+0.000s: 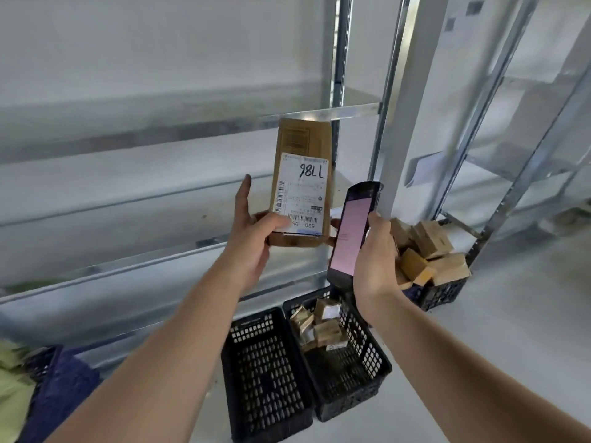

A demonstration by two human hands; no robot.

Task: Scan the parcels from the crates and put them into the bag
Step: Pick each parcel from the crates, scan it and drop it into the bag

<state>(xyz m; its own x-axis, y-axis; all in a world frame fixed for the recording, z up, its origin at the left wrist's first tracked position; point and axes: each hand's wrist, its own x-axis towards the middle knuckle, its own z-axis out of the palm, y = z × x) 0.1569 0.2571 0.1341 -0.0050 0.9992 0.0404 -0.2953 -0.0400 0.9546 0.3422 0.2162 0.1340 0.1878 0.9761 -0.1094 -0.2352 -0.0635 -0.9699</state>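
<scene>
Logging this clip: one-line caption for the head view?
Left hand holds labelled parcel upright beside handheld scanner gripped by right hand, above black crates.

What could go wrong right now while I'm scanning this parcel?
The left hand holds the tall parcel only at its bottom edge, so it could tip out and fall. Its label is upside down and the left thumb lies near the lower barcode, which may spoil the read by the scanner in the right hand.
</scene>
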